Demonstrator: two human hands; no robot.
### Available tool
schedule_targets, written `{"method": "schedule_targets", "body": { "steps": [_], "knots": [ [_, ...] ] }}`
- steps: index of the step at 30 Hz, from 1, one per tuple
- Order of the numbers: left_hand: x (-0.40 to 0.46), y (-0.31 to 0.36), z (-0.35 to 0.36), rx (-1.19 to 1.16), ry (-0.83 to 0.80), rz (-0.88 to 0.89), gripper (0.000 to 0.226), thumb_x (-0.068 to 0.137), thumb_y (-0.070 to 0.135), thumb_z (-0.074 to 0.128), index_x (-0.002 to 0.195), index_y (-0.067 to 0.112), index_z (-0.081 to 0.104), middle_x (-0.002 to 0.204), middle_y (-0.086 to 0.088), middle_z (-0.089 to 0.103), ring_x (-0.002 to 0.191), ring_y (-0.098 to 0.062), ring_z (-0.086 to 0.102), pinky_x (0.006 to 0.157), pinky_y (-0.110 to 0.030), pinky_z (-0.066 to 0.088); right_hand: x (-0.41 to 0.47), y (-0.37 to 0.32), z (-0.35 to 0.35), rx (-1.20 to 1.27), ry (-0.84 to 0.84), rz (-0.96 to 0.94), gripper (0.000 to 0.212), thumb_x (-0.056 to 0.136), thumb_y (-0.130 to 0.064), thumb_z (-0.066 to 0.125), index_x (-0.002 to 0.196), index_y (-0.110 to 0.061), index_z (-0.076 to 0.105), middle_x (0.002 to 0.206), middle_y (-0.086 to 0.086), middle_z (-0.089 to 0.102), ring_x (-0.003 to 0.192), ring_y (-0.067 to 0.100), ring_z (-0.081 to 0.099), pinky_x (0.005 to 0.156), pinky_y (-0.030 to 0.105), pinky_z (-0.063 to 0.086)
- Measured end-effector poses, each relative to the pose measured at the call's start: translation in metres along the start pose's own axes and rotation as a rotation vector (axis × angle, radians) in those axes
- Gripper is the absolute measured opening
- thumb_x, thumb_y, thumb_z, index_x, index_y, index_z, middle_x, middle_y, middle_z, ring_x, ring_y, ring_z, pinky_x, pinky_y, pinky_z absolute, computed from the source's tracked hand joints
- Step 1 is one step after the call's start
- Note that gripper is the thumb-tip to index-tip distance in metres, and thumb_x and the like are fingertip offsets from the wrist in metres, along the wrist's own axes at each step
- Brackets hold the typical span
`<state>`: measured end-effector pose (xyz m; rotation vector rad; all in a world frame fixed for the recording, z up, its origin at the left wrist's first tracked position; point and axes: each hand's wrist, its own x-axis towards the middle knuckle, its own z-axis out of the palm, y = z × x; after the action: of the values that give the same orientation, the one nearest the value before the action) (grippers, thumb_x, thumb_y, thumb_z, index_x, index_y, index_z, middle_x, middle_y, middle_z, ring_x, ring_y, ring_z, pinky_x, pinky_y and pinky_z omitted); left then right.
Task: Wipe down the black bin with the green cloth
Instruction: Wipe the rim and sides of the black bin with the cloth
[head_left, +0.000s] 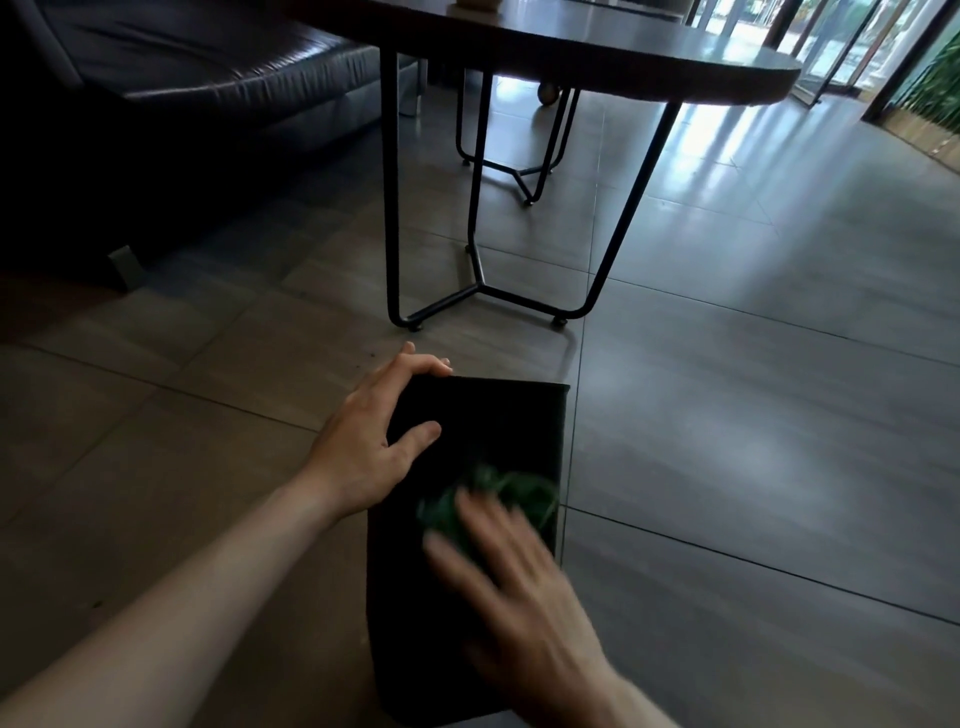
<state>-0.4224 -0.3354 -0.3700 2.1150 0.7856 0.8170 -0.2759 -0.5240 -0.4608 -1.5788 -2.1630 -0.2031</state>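
The black bin (493, 426) lies on its side on the tiled floor, its long flat face turned up toward me. My left hand (374, 441) grips the bin's far left corner, fingers over the edge and thumb on the top face. My right hand (514, 582) is blurred by motion and presses the green cloth (493, 499) flat against the bin's upper face near its right edge. Most of the cloth is hidden under my fingers.
A round dark table (597, 47) on thin black metal legs (389, 208) stands just beyond the bin. A dark leather sofa (182, 78) fills the upper left. Glossy grey floor tiles (753, 389) stretch to the right toward glass doors (831, 41).
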Motion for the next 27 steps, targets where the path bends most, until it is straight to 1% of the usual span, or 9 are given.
{"method": "schedule_targets", "body": {
  "steps": [3,5,11,13,17,20,22,24,27],
  "knots": [
    [-0.003,-0.001,-0.001,-0.019,-0.022,0.005,0.050,0.087,0.009,0.072,0.122,0.038,0.050,0.139,0.021,0.056,0.148,0.002,0.024,0.118,-0.044,0.032,-0.055,-0.001,0.006,-0.260,-0.236,-0.395,0.054,0.110,-0.034,0.041,0.161,-0.033,0.022,0.169,0.012,0.020,0.156,0.033,0.018,0.112,0.043,0.045],
    [-0.003,0.000,0.002,-0.016,-0.039,0.034,0.050,0.087,0.009,0.072,0.123,0.037,0.050,0.140,0.021,0.056,0.148,0.003,0.023,0.118,-0.039,0.029,-0.050,0.013,-0.005,-0.282,-0.255,-0.438,0.051,0.111,-0.032,0.040,0.160,-0.036,0.026,0.168,0.012,0.022,0.156,0.031,0.019,0.112,0.040,0.045],
    [0.001,0.007,0.006,-0.037,-0.066,0.043,0.052,0.086,0.001,0.069,0.124,0.033,0.052,0.140,0.018,0.057,0.148,-0.001,0.025,0.118,-0.036,0.030,0.056,0.047,-0.048,0.051,0.143,0.159,0.056,0.099,-0.035,0.054,0.154,-0.038,0.039,0.168,0.011,0.021,0.157,0.030,0.016,0.118,0.052,0.036],
    [0.001,0.010,0.007,-0.042,-0.064,0.042,0.052,0.086,-0.001,0.069,0.124,0.031,0.054,0.140,0.017,0.057,0.148,-0.001,0.026,0.119,-0.035,0.030,0.068,0.045,-0.045,0.038,0.172,0.211,0.058,0.099,-0.034,0.053,0.155,-0.036,0.038,0.168,0.012,0.020,0.158,0.030,0.010,0.119,0.055,0.034],
    [0.001,0.006,0.002,-0.046,-0.044,0.011,0.049,0.086,0.000,0.070,0.121,0.031,0.054,0.137,0.018,0.059,0.147,0.003,0.027,0.120,-0.035,0.029,0.002,0.018,-0.010,-0.038,0.046,-0.048,0.057,0.103,-0.029,0.059,0.156,-0.033,0.039,0.166,0.017,0.025,0.155,0.034,0.020,0.120,0.052,0.032],
    [-0.002,0.006,0.001,-0.047,-0.059,0.015,0.050,0.086,0.002,0.071,0.120,0.034,0.054,0.136,0.018,0.060,0.146,0.003,0.028,0.119,-0.038,0.030,-0.057,0.005,0.004,-0.216,-0.178,-0.373,0.047,0.110,-0.031,0.043,0.156,-0.036,0.034,0.168,0.015,0.022,0.156,0.033,0.018,0.116,0.044,0.040],
    [-0.003,0.007,0.003,-0.043,-0.068,0.037,0.051,0.086,0.003,0.071,0.121,0.035,0.054,0.137,0.018,0.059,0.147,0.002,0.027,0.119,-0.038,0.030,-0.060,0.011,-0.003,-0.268,-0.227,-0.445,0.044,0.111,-0.031,0.037,0.154,-0.039,0.035,0.168,0.013,0.023,0.157,0.032,0.015,0.115,0.041,0.041],
    [-0.003,0.006,0.004,-0.024,-0.056,0.047,0.051,0.086,0.004,0.072,0.121,0.035,0.054,0.137,0.019,0.059,0.147,0.002,0.028,0.119,-0.039,0.031,-0.034,0.021,-0.015,-0.174,-0.129,-0.318,0.047,0.108,-0.030,0.045,0.154,-0.039,0.037,0.166,0.011,0.029,0.156,0.030,0.020,0.119,0.045,0.036],
    [-0.002,0.005,0.005,-0.023,-0.071,0.054,0.051,0.086,0.005,0.073,0.122,0.035,0.053,0.137,0.021,0.059,0.146,0.002,0.029,0.118,-0.038,0.030,0.025,0.042,-0.040,-0.001,0.098,0.102,0.059,0.098,-0.034,0.056,0.154,-0.040,0.037,0.167,0.011,0.025,0.156,0.031,0.020,0.121,0.055,0.031]
  ]
}}
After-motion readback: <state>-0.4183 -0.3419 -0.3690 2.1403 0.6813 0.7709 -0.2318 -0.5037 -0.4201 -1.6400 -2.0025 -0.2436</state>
